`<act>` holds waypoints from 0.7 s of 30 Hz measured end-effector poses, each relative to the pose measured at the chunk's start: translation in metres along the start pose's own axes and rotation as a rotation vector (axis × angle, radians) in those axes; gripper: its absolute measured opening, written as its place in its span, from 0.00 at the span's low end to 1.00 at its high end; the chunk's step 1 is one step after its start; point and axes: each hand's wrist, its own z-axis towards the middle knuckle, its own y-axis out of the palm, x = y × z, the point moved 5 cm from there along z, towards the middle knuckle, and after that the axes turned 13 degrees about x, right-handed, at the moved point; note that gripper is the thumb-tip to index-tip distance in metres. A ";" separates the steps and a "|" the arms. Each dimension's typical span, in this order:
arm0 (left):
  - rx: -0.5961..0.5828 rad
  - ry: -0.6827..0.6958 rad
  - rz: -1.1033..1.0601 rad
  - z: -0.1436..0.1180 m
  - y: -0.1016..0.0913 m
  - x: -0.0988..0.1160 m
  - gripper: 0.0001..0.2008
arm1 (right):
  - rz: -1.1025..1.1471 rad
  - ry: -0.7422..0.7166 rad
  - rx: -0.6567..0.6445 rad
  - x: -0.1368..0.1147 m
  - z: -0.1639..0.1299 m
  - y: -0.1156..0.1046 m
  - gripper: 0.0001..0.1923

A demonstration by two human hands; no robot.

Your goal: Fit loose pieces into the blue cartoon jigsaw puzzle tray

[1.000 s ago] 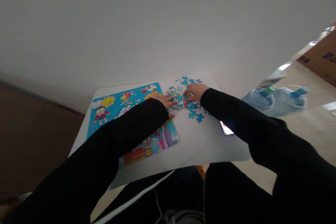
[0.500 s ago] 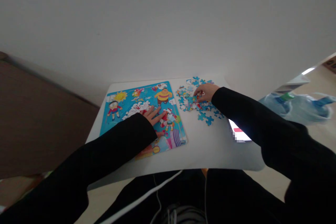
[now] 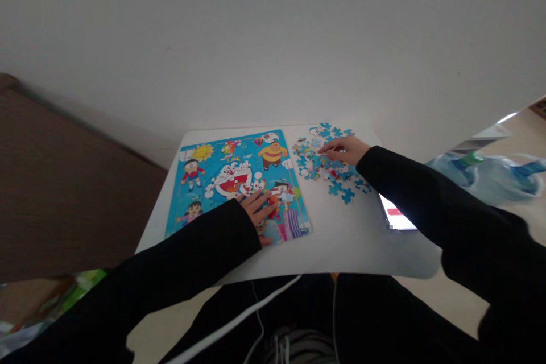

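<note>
A cartoon jigsaw puzzle (image 3: 200, 179) with a blue background lies on the left part of a white table. My left hand (image 3: 259, 210) rests flat on its lower right area, fingers spread, and covers part of the picture. On the right, a heap of loose puzzle pieces (image 3: 341, 190) is spread over the table. Just above the heap, my right hand (image 3: 347, 151) has thumb and fingers pinched together on a thin puzzle piece, of which only a pale edge shows. My forearm hides some of the pieces.
The white table (image 3: 336, 244) stands against a grey wall (image 3: 273, 40). A phone with a lit screen (image 3: 398, 216) lies by my right forearm. Large clear water bottles (image 3: 486, 173) are on the floor at right. A brown wooden panel (image 3: 72, 182) is at left; a white cable (image 3: 239, 318) crosses my lap.
My left hand has slid down toward the puzzle's lower right, uncovering the central cartoon face. My right hand has lifted a little from the heap. The whole view has shifted slightly.
</note>
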 end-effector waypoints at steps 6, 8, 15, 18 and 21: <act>0.067 0.062 -0.110 -0.005 -0.007 -0.004 0.31 | 0.430 0.090 -0.115 -0.061 -0.013 0.023 0.24; 0.092 0.059 -0.144 -0.001 -0.013 -0.009 0.30 | 0.528 0.095 -0.124 -0.077 -0.018 0.030 0.26; 0.239 0.068 -0.148 0.018 -0.022 -0.027 0.28 | 0.367 0.057 -0.072 -0.066 -0.056 0.049 0.23; 0.206 0.074 -0.115 0.027 -0.014 -0.022 0.30 | 0.172 0.061 -0.086 -0.043 -0.082 0.058 0.21; 0.118 0.065 -0.099 0.037 -0.004 -0.013 0.34 | 0.052 0.054 -0.126 -0.028 -0.103 0.064 0.22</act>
